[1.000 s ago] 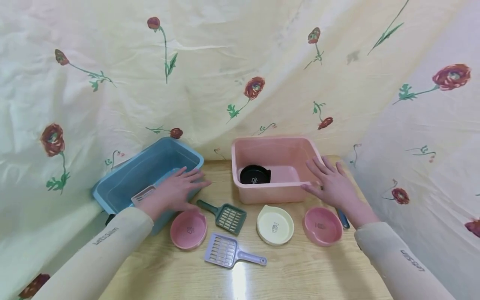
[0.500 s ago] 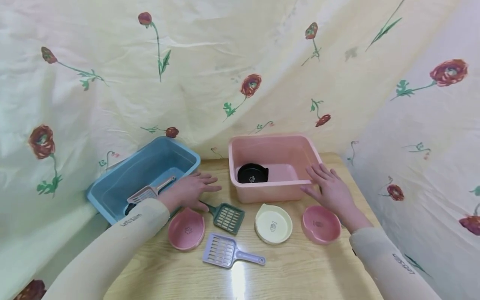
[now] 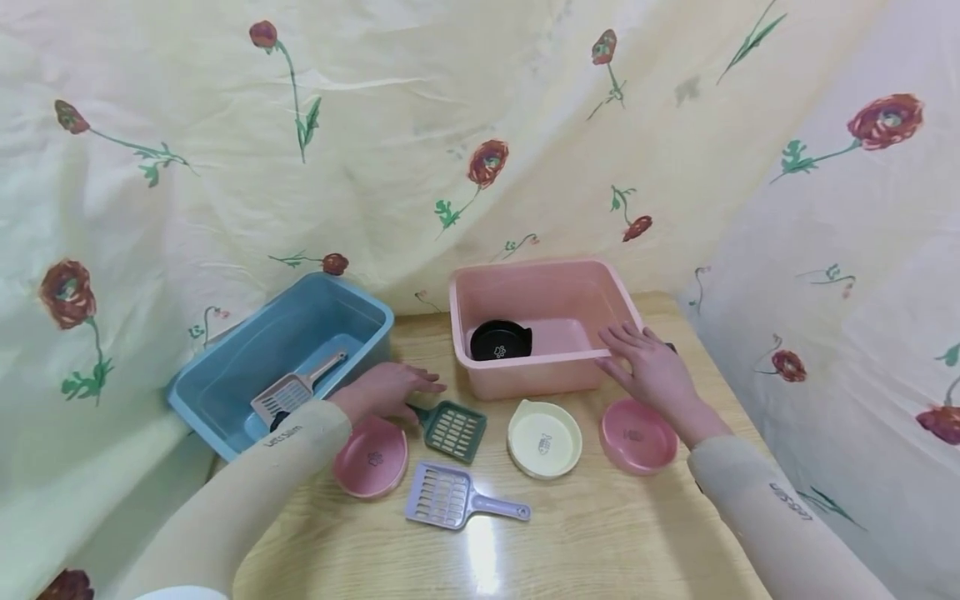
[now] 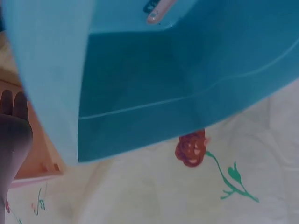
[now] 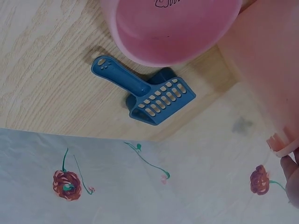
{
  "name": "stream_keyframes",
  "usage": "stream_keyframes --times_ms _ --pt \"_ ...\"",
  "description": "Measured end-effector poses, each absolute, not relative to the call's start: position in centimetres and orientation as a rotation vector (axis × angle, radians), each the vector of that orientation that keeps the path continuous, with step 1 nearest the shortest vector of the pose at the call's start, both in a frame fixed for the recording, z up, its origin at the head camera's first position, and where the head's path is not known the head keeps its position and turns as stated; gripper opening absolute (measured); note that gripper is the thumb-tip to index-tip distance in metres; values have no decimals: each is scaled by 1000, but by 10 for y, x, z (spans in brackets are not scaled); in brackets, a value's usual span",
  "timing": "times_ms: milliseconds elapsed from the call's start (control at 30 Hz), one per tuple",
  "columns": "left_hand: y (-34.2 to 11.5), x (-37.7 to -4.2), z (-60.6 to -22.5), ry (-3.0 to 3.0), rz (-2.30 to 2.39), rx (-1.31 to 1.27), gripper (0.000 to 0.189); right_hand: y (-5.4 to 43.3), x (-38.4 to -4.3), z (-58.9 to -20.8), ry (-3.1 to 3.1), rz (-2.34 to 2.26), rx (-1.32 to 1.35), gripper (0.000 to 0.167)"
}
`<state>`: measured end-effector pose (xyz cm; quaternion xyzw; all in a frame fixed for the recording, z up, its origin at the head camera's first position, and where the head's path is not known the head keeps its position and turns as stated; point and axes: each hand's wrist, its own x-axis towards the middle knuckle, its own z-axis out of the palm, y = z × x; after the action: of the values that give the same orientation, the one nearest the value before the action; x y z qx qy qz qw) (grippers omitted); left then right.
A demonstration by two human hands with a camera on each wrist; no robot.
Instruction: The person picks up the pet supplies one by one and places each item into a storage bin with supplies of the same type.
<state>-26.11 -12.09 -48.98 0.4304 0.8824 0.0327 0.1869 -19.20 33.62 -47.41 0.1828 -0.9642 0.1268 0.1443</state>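
In the head view my left hand (image 3: 390, 390) is stretched out between the blue litter tray (image 3: 232, 362) and the green litter scoop (image 3: 455, 431). Its thumb is near that scoop's handle; contact cannot be made out. Just below the hand lies a pink pet bowl (image 3: 372, 462). My right hand (image 3: 652, 367), fingers extended, is at the right front corner of the pink litter tray (image 3: 536, 379), fingertips by the rim. A black bowl (image 3: 497, 340) sits inside this tray. The right wrist view has only part of that hand (image 5: 292, 182) at its edge.
Inside the blue tray lies a pinkish scoop (image 3: 285, 396). On the wooden table are a cream bowl (image 3: 545, 442), another pink bowl (image 3: 637, 437) and a lavender scoop (image 3: 442, 497). A blue scoop (image 5: 161, 100) lies right of that bowl. Floral cloth (image 3: 375, 167) hangs behind.
My left hand has gone from over the blue tray's edge down and right to beside the green scoop's handle. The right hand stays by the pink tray's corner. The head view has shifted slightly.
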Motion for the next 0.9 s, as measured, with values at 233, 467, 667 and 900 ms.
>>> stream_keyframes --times_ms 233,467,667,900 --pt "-123 -265 -503 2467 91 1187 71 334 -194 -474 -2731 346 576 52" --pt "-116 -264 -501 2485 56 1182 69 333 -193 -479 -2700 338 565 54" --pt "-110 -260 -496 2499 -5 1162 68 334 -194 -481 -2680 347 570 55" --pt "-104 -261 -498 2521 -12 1134 67 336 -196 -485 -2660 348 576 57"
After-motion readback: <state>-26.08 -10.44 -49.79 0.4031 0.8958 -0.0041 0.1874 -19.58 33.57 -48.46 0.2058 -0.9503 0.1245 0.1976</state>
